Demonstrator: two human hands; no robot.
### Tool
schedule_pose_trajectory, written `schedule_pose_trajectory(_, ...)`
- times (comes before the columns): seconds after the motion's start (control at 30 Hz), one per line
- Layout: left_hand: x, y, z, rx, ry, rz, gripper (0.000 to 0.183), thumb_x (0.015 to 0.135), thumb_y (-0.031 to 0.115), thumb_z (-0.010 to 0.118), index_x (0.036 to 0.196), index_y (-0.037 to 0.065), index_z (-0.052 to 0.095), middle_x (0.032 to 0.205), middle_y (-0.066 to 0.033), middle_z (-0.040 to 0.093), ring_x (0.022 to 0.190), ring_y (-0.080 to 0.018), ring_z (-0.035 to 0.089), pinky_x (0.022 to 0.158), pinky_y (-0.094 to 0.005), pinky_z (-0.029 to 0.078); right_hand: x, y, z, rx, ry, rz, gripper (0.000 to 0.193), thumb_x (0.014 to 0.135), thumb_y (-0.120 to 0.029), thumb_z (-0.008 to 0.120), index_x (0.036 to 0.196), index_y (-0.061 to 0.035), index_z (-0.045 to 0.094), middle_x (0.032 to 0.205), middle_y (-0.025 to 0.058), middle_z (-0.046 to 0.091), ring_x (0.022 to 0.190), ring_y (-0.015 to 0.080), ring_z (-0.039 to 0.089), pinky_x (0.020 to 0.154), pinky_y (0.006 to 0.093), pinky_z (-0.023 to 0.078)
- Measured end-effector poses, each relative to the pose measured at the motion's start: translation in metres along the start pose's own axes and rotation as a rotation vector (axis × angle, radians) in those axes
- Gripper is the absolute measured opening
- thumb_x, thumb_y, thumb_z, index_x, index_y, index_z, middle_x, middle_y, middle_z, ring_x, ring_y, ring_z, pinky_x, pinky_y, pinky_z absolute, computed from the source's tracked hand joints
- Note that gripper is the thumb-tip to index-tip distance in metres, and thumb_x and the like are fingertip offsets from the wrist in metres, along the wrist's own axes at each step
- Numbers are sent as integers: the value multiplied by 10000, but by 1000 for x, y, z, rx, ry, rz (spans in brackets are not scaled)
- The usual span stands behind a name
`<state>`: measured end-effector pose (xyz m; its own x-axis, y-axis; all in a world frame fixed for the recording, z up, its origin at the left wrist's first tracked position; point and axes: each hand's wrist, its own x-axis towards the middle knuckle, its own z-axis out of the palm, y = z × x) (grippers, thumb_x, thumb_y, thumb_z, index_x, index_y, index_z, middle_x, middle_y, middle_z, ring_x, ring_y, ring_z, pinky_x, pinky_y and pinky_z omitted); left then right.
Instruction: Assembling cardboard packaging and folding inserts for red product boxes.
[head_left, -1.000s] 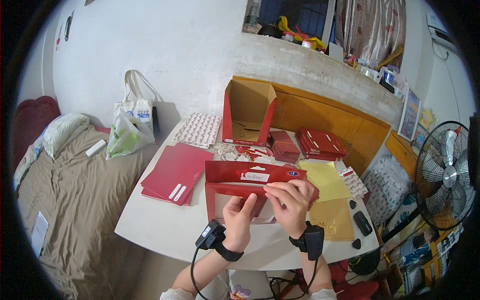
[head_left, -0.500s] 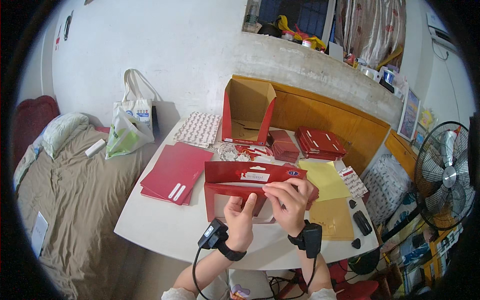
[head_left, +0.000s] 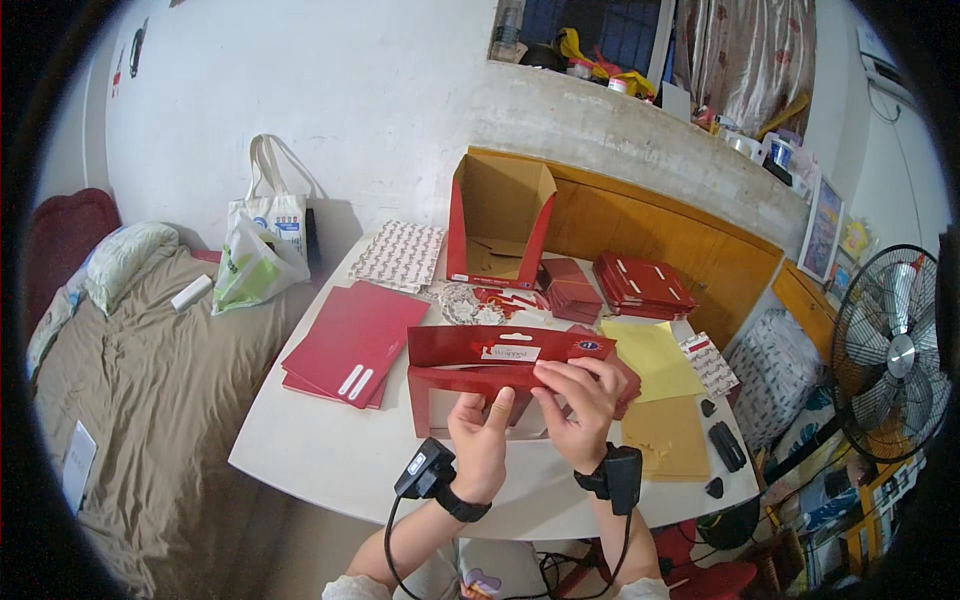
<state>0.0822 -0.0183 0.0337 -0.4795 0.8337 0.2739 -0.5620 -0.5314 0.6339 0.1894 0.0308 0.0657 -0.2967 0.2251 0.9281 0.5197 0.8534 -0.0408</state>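
Over the front of the table I hold a red cardboard package with a hang slot in its raised top panel and clear windows in its front. My left hand grips the lower front edge, thumb up against the panel and fingers curled, partly hidden behind the hand. My right hand pinches the fold below the top panel near the right end. Left of the package lie flat red folders in a stack. Just right of my right hand are yellow sheets and a tan envelope-like sheet.
Behind the package stand an open red carton, stacked red boxes, patterned white sheets and a white tangle of string. A black stapler-like tool lies near the table's right edge. A fan stands beyond it, a bed at left.
My right hand has shifted slightly right along the fold, its fingers still pinched on it. The package has tipped a little; my left hand keeps its place.
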Motion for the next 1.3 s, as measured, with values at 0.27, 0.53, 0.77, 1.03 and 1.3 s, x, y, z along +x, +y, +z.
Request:
schedule_pose_trajectory(0.27, 0, 6, -4, 78, -9, 16, 197, 884, 66, 586, 1066, -6, 571, 1044, -69, 625, 930, -117, 571, 817, -262, 453, -6, 18, -19, -69, -55, 71, 259, 710, -157, 729, 960, -173, 664, 979, -3, 554, 927, 214, 462, 835, 378, 310)
schedule_pose_trajectory(0.53, 1, 8, -19, 141, -27, 122, 271, 874, 40, 583, 1124, 20, 481, 1042, -64, 584, 966, -124, 537, 860, -260, 417, -3, 14, -16, 0, 40, 127, 210, 765, -118, 682, 965, -103, 620, 1037, 66, 531, 1000, 266, 467, 867, 406, 350)
schedule_pose_trajectory(0.77, 3, 12, -49, 283, -57, 264, 299, 836, -46, 578, 1069, 39, 410, 1032, -71, 518, 977, -146, 520, 873, -266, 412, -6, 21, -4, 406, -60, 300, 140, 808, -30, 615, 939, -33, 565, 850, 128, 563, 793, 275, 555, 703, 322, 441)
schedule_pose_trajectory(1.03, 24, 42, -36, 846, -117, 697, 175, 751, -44, 645, 867, 47, 551, 815, -35, 533, 790, -150, 499, 687, -283, 395, -7, 26, -2, 378, -3, 288, 95, 833, -37, 579, 922, -25, 548, 846, 123, 537, 777, 265, 537, 681, 320, 428)
schedule_pose_trajectory(1.3, 51, 40, -8, 1318, -468, 1154, 180, 702, 61, 673, 876, 72, 629, 892, -40, 586, 825, -251, 515, 744, -369, 393, -12, 20, -3, 349, -40, 283, 72, 845, -25, 532, 912, -10, 509, 861, 142, 518, 787, 290, 511, 711, 345, 420)
